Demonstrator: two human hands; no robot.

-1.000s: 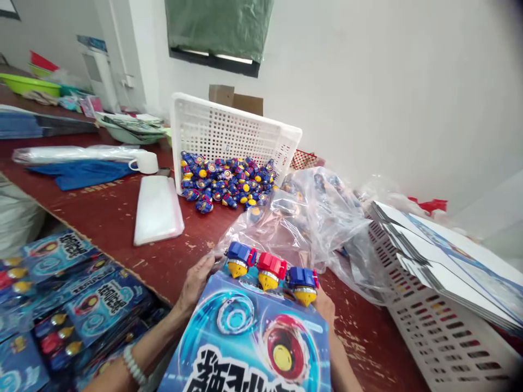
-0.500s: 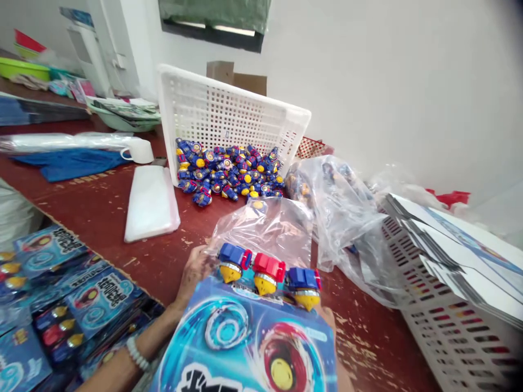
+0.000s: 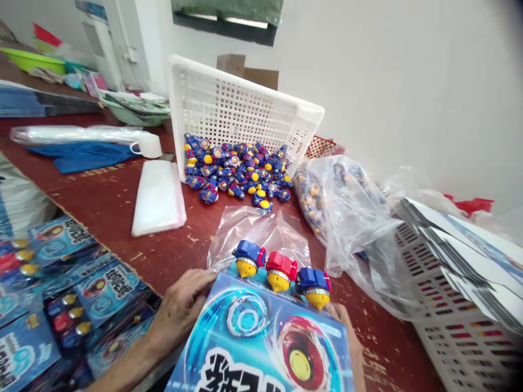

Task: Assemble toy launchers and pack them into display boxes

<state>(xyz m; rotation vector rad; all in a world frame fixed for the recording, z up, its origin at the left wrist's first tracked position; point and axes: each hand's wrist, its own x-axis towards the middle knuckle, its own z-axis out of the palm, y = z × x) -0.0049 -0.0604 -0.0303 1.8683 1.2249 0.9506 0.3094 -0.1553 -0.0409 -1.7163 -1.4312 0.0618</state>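
A blue printed card with swirl pictures is tilted up in front of me. Along its top edge sit three toy spinning tops with yellow tips, a red one between two blue ones. At the card's left edge is my left hand, curled closed, its fingertips hidden. My right hand grips the right edge, mostly behind the card. Beyond the tops, an open clear plastic bag spreads out; how far the card sits in it I cannot tell.
A tipped white basket spills blue tops onto the red table. Left of it lie a stack of plastic bags and a white mug. Packed cards fill the lower left. A crate holding cards stands right.
My left hand has shifted down along the card's left edge, and more of its back shows. The clear bag has sunk lower behind the tops. The whole view has shifted slightly.
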